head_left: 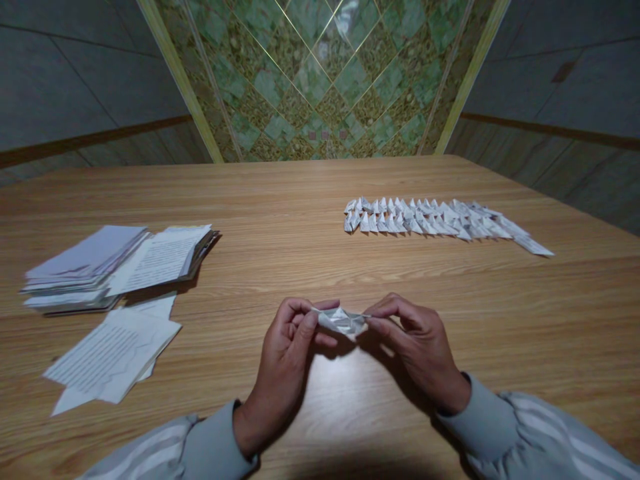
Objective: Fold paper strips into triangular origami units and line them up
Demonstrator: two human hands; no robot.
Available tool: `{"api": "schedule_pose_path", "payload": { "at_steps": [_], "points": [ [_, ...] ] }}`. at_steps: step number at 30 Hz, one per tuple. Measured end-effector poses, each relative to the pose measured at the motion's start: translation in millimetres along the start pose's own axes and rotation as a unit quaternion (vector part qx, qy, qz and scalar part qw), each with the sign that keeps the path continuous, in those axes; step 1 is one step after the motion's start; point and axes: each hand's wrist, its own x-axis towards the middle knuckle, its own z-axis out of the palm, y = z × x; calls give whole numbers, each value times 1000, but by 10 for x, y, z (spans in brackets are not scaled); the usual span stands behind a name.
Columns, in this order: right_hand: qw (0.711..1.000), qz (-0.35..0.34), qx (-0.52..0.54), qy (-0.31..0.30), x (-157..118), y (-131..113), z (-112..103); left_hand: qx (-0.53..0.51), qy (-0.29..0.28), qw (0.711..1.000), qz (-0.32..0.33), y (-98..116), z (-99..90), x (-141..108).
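Observation:
Between my two hands is a small folded paper boat (pixel 341 321), white with a raised point in its middle. My left hand (pixel 290 353) pinches its left end, thumb on the near side and fingers behind and below. At the opposite end, the thumb and forefinger of my right hand (pixel 415 340) grip the right tip. The boat is held just above the wooden table (pixel 260 267), close to the front. Its underside is partly hidden by my left fingers.
Two rows of folded paper boats (pixel 415 217) stand at the back right. On the left lie a stack of paper sheets (pixel 85 260), a pile of printed pages (pixel 165 257) and several loose sheets (pixel 115 347). A tiled wall (pixel 325 80) rises behind the table.

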Motion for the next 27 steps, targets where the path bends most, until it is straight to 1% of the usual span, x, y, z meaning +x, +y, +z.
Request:
{"api": "schedule_pose_path", "payload": {
  "at_steps": [3, 6, 10, 13, 15, 17, 19, 21, 24, 27],
  "points": [
    [999, 15, -7, 29, 13, 19, -21, -12, 4, 1000, -2, -4, -8, 7],
    [999, 12, -22, 32, 12, 44, -22, -40, 16, 999, -12, -8, -18, 15],
    [999, -15, -28, -6, -2, 39, -5, -45, 26, 999, -2, -3, -19, 24],
    [996, -36, -63, -46, -20, -22, 0, -22, 31, 999, 19, -5, -13, 22],
    [990, -63, -100, -80, -31, -74, 1, -7, 26, 999, 26, -13, -11, 16],
    [979, -106, -132, -109, -34, -115, 5, 1, 18, 999, 32, -21, -12, 6],
    [970, -146, -152, -118, -29, -133, 14, 4, 7, 999, 39, -26, -15, -5],
    [968, -162, -157, -107, -21, -130, 23, 5, -8, 999, 43, -28, -21, -16],
    [975, -140, -148, -90, -16, -111, 25, -6, -33, 999, 34, -34, -29, -32],
    [985, -81, -133, -74, -20, -100, 20, -34, -54, 998, 14, -43, -33, -42]
  ]
}}
